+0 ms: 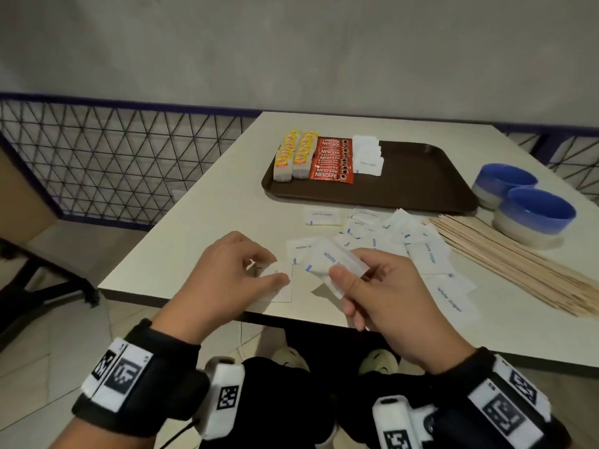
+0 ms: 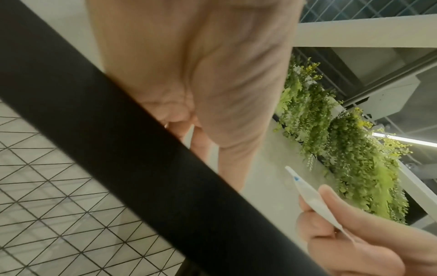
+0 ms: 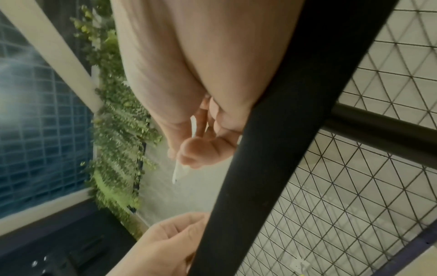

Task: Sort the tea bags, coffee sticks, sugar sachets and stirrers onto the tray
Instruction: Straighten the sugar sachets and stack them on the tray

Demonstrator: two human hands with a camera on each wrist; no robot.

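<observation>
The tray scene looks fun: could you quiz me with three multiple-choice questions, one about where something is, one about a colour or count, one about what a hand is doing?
1. Where do the stirrers lie?
A. on the tray
B. on the table, right of the loose sachets
C. in a bowl

2. How many blue bowls are there?
A. one
B. two
C. four

3. What is the right hand doing?
A. pinching a sugar sachet
B. resting flat on the table
C. lifting a bowl

Answers:
1 B: the stirrers fan out on the table by the loose sachets, off the tray.
2 B: one bowl stands behind the other bowl, right of the tray.
3 A: thumb and fingers hold a sugar sachet above the table edge.
</observation>
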